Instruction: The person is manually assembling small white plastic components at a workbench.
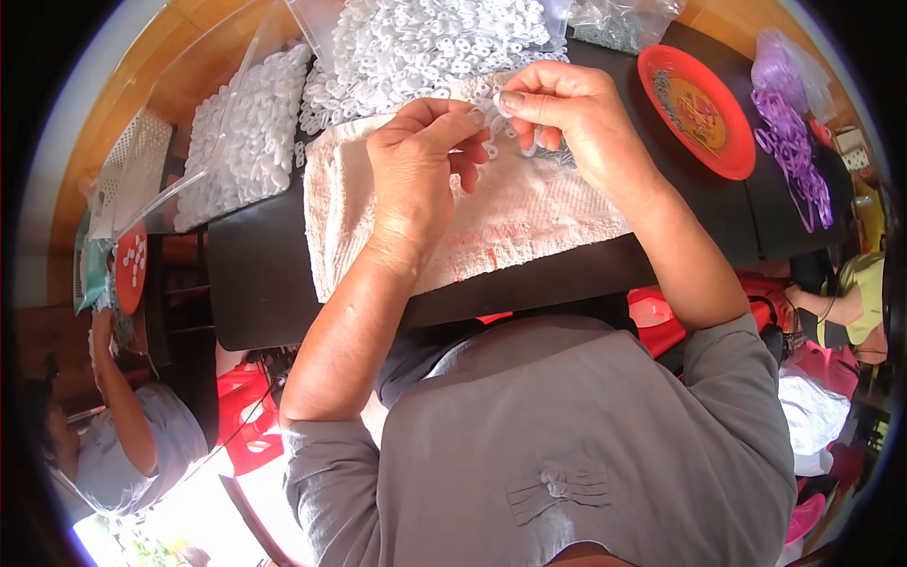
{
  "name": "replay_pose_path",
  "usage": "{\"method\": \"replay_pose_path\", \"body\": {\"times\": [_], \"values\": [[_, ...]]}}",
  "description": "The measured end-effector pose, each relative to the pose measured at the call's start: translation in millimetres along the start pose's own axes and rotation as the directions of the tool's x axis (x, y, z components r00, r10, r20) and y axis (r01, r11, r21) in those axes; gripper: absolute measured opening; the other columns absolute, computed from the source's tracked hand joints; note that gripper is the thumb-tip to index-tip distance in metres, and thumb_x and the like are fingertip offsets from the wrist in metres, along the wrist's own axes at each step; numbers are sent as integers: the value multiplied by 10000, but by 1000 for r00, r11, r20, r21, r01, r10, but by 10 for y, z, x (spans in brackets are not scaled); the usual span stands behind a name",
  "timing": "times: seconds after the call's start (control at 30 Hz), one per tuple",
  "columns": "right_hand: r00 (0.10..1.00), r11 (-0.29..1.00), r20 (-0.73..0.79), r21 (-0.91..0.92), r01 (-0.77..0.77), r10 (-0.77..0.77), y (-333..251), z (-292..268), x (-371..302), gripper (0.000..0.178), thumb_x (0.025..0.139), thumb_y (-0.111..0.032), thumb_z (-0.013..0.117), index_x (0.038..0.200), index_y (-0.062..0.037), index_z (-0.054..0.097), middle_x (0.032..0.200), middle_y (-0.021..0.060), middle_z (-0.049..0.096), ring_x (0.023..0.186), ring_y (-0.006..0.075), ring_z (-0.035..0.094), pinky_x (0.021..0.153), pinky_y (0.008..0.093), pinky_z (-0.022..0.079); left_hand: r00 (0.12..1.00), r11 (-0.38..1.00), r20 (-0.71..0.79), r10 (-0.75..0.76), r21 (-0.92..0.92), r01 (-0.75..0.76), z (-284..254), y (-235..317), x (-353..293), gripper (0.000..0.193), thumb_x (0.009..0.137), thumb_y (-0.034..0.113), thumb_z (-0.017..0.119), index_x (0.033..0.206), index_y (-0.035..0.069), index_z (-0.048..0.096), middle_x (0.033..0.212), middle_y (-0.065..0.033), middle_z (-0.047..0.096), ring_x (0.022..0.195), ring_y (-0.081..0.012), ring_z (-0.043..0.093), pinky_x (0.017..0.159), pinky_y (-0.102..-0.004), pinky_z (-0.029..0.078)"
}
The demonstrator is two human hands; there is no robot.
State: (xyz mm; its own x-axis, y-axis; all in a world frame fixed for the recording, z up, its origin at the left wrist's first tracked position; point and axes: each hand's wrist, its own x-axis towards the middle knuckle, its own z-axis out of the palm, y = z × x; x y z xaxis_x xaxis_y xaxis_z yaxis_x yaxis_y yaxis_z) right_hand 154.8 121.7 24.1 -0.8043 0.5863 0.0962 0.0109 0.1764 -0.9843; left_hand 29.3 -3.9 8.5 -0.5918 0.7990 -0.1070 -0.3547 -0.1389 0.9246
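Over a cream towel (557, 215), your right hand (584, 111) pinches a small white piece (501, 105); your left hand's (416, 156) fingertips bunch nearby, their hold impossible to tell. A slackened pinch could lose it among the loose lookalikes (425, 42) beyond.

The bench (255, 283) has a dark, near-black top. A cream ribbed cloth (529, 217) with red markings lies along its near side, folded over at the left. Behind the cloth sits a large heap of small white pieces (435, 42), with 1 more batch in clear plastic (241, 142) to the left. Farther right are 1 clear bag (619, 36) of grey bits and 1 red dish (739, 156).
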Motion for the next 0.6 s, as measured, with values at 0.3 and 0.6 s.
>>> {"method": "replay_pose_path", "body": {"times": [0.3, 0.6], "values": [[1000, 1000, 11, -11, 12, -12, -7, -13, -1, 150, 886, -168, 638, 872, -20, 659, 704, 5, 612, 613, 63, 537, 545, 207, 356, 1000, 1000, 6, 16, 1, -16, 23, -8, -9, 90, 839, 33, 642, 897, -34, 630, 747, -112, 658, 572, -142, 607, 447, -241, 426], [999, 999, 36, -43, 29, -28, -12, -52, 8, 148, 881, -172, 631, 868, -27, 659, 698, 3, 611, 611, 62, 541, 550, 212, 352, 1000, 1000, 14, 19, -6, -19, 31, -12, -12, 80, 827, 14, 634, 885, -41, 631, 735, -108, 654, 561, -135, 597, 445, -237, 416]]}}
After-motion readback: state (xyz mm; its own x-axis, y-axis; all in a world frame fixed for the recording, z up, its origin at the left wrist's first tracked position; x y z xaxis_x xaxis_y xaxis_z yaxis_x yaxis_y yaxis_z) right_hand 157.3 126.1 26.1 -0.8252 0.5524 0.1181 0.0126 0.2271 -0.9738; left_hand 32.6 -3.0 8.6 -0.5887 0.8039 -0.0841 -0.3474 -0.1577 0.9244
